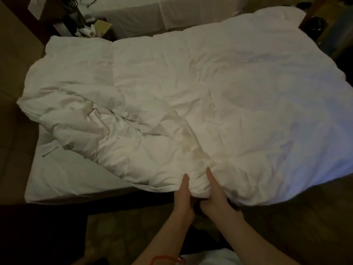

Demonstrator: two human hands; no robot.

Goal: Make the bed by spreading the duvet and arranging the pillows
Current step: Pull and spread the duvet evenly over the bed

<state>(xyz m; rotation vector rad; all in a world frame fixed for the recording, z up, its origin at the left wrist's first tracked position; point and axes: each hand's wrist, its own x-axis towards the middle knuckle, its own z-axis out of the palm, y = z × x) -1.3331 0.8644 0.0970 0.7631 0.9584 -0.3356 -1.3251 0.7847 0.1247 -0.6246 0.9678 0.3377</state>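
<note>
A white duvet (191, 96) lies rumpled across the bed, bunched into folds on the left and smoother on the right. At its near edge my left hand (183, 196) and my right hand (215, 194) sit close together. Each grips the duvet's edge, thumb on top and fingers tucked underneath. The bare white sheet of the bed (63, 175) shows at the near left corner. No pillows are in view.
A second bed with a white cover (162, 14) stands at the back. Between the beds is a dark nightstand (91, 25) with small items on it. Dark floor (286, 226) runs along the near side of the bed. A dark speaker-like object (315, 27) sits at the far right.
</note>
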